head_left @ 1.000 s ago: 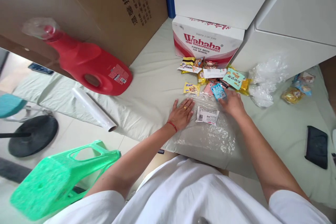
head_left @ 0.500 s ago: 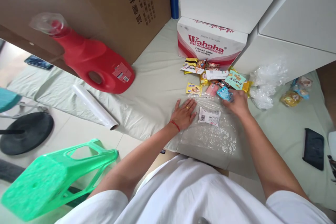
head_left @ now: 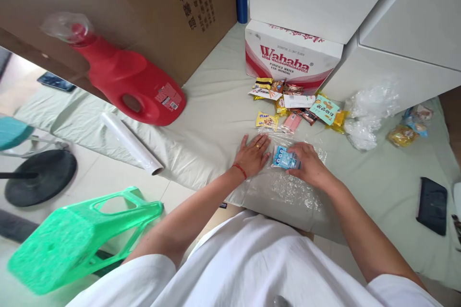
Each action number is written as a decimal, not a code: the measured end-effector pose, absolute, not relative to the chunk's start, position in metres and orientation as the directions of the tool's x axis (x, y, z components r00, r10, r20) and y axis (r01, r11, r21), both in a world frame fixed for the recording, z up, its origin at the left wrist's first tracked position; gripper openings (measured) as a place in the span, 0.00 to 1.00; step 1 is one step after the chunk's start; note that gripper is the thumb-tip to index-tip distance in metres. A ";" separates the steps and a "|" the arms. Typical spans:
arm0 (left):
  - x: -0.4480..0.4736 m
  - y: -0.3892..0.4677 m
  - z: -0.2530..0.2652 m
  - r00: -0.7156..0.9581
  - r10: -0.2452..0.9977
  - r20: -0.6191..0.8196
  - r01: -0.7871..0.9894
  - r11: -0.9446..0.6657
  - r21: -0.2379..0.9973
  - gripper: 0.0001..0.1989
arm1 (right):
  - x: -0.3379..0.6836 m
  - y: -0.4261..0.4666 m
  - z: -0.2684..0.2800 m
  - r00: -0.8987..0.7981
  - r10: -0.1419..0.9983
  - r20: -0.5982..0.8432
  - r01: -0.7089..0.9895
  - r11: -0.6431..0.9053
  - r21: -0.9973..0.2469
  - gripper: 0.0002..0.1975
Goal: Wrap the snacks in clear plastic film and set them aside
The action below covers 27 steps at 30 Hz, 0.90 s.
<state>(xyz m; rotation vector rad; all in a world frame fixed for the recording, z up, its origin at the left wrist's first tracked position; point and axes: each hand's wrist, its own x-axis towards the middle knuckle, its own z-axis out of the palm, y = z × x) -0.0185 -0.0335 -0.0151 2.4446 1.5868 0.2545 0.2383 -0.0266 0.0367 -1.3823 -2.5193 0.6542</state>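
At the centre of the frame, right of middle, the right hand [head_left: 310, 165] pinches a blue packet [head_left: 284, 157] by its right end, over clear plastic film [head_left: 284, 189]; the packet's lettering is too small to read. The left hand [head_left: 252, 155] lies flat just left of it, its grip loosely spread. At upper centre, a white-and-red carton [head_left: 288, 67] reads "Wahaha® PURIFIED WATER FOR DRINKING" (quite legibly). A brown box [head_left: 144, 5], upper left, is printed "温馨提示". The red jug's [head_left: 139, 84] label is illegible.
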 end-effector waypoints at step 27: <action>-0.033 -0.029 -0.005 0.338 0.940 0.047 0.821 -0.319 0.474 0.28 | 0.224 -0.042 0.033 -0.535 0.838 -0.106 0.809 0.471 -0.352 0.41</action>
